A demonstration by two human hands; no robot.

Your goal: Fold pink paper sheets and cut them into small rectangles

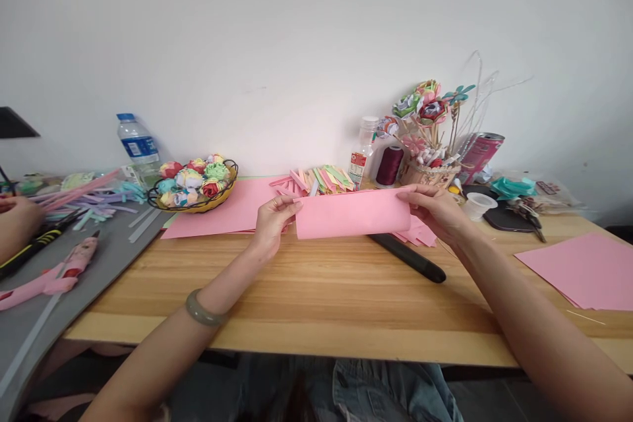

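A pink sheet of paper (pixel 353 216), folded over on itself with a rounded lower edge, is held up above the table. My left hand (pixel 273 223) pinches its upper left corner between thumb and fingers. At the upper right corner, my right hand (pixel 438 210) grips it the same way. Below and behind the paper, a black handle (pixel 410 258) lies on the wood; the rest of that tool is hidden. Cut pink paper pieces (pixel 419 235) lie near my right hand, and colourful paper strips (pixel 324 179) are heaped behind the sheet.
Pink sheets (pixel 586 270) are stacked at the right. A basket of paper flowers (pixel 195 204), a water bottle (pixel 140 148), a thread spool (pixel 389 167) and a flower pot (pixel 429 175) line the back. At left are a pink glue gun (pixel 59 273) and another person's hand (pixel 18 225).
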